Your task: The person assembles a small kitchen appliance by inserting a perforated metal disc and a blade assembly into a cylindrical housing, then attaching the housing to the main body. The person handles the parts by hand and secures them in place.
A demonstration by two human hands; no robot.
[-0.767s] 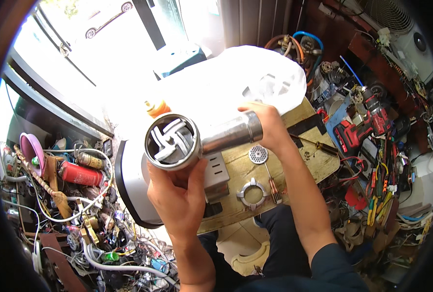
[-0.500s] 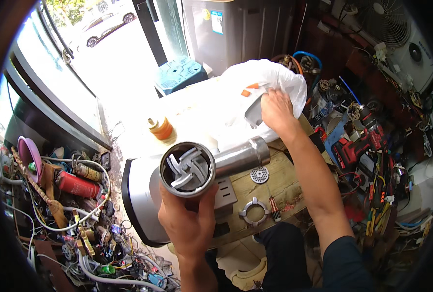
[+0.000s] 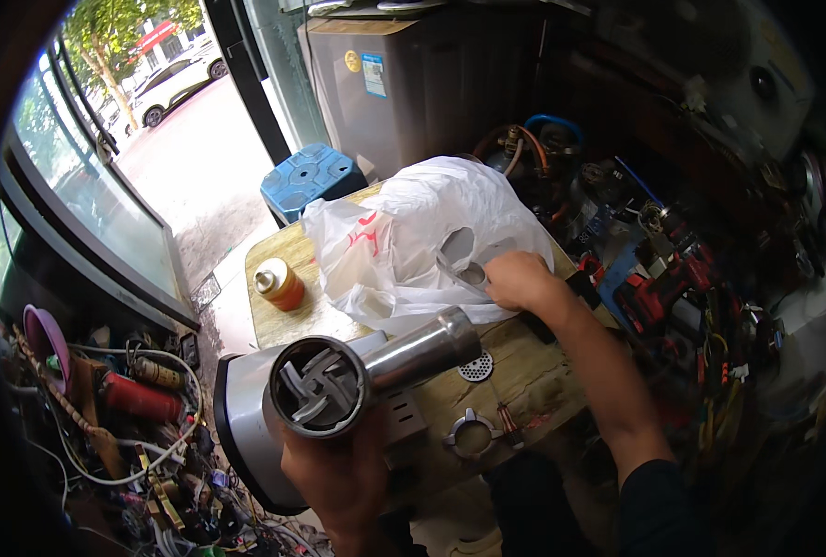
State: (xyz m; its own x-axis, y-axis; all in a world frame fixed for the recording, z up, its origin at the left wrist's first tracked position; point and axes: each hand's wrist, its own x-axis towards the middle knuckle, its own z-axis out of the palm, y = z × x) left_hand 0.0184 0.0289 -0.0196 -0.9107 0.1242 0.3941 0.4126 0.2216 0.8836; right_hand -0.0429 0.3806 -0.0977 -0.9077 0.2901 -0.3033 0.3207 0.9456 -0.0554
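Silver metal forms the tubular housing (image 3: 405, 358) at the near left of the white plastic bag (image 3: 413, 200), with the left grip (image 3: 338, 469) closed round its underside. A cross-shaped blade (image 3: 316, 385) sits inside the housing's round mouth; the perforated disc (image 3: 475, 366) and lugged ring (image 3: 455, 432) are not fitted, lying loose on the near side of the bag beside a screwdriver (image 3: 509, 422). The right grip (image 3: 521, 281) is at the bag's right side, near a grey piece (image 3: 456, 246) showing there; whether its fingers pinch anything cannot be told. Beneath the bag is a worn wooden desk (image 3: 547, 395), with an orange bottle (image 3: 280, 286) left of the bag and a silver-grey machine body (image 3: 246, 408) at its near left. Beyond the bag stand a blue stool (image 3: 309, 178) and a tall grey unit (image 3: 422, 102); to its right, a red drill (image 3: 663, 283) lies among clutter.
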